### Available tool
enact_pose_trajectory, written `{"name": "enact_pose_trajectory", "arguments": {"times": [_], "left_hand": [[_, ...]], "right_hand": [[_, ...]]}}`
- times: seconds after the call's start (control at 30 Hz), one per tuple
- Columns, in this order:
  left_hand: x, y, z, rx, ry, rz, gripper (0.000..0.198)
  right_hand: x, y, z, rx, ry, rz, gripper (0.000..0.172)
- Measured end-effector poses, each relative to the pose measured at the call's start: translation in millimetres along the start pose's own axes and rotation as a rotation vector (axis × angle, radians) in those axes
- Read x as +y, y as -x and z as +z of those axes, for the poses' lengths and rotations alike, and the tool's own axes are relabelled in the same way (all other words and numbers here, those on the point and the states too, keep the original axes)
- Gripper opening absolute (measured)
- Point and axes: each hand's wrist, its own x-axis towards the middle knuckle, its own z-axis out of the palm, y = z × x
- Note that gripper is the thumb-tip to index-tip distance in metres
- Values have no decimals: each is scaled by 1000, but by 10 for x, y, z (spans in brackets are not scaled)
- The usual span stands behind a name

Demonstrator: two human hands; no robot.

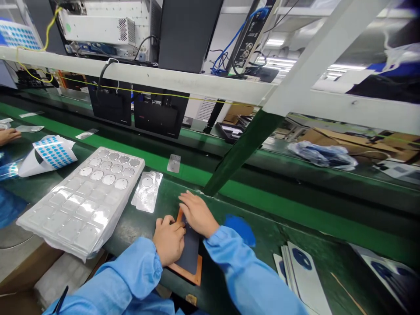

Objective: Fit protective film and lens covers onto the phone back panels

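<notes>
L hand (169,240) and R hand (197,214) are close together on a dark pad (190,249) in an orange frame (185,274) on the green bench (138,236); can't tell if they're clamped on it or just pressing. Clear tray (65,227) of round metal discs (96,175) just left, blue-dot sheet (54,151) further over, by a co-worker's hand (8,135).

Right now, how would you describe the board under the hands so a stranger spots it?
On the green workbench, right of the clear tray, an orange-edged board lies under the left hand and right hand. Its orange rim around a dark sheet sets it apart.
</notes>
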Motion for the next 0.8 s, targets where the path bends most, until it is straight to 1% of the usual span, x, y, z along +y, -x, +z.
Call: {"name": "enact_pose_trajectory", "arguments": {"times": [0.07, 0.1, 0.17, 0.2, 0.23, 0.3, 0.4, 0.47, 0.53, 0.57, 0.6, 0.63, 0.67, 0.7, 0.73, 0.8], "left_hand": [[0, 24, 11, 17, -40, -1, 20], [-6, 41, 18, 25, -51, 4, 17], [-19, 85, 37, 46, -67, 16, 13], [-22, 111, 46, 54, -74, 24, 11], [-20, 137, 54, 61, -78, 29, 10], [0, 186, 60, 70, -79, 19, 8], [59, 250, 37, 80, -51, -28, 12], [95, 288, 13, 93, -15, -56, 18], [117, 326, -4, 112, 31, -67, 24], [123, 345, -6, 119, 56, -67, 26], [129, 363, -4, 121, 80, -68, 28], [136, 380, 0, 121, 103, -77, 29], [147, 397, 6, 119, 125, -98, 31], [162, 411, 10, 117, 145, -131, 33], [180, 424, 11, 111, 168, -169, 36], [219, 439, -8, 81, 250, -244, 41]], "right_hand": [[-52, -211, 231, 61, 17, 43, 40], [-74, -265, 342, 85, 21, 56, 40], [-104, -291, 508, 129, 23, 67, 40], [-113, -281, 554, 151, 23, 68, 40], [-121, -268, 574, 173, 23, 67, 40], [-139, -250, 538, 215, 23, 53, 38], [-159, -176, 357, 290, 29, 50, 31], [-144, 18, 233, 374, 42, 113, 31], [-105, 373, 191, 464, 61, 232, 35], [-86, 596, 214, 491, 69, 292, 36], [-74, 829, 266, 490, 70, 358, 37], [-77, 1055, 341, 412, 57, 370, 38], [-98, 1256, 427, 333, 31, 349, 40], [-142, 1419, 512, 295, 8, 339, 41], [-207, 1535, 584, 279, -15, 329, 42], [-390, 1619, 650, 307, -70, 292, 46]]}}
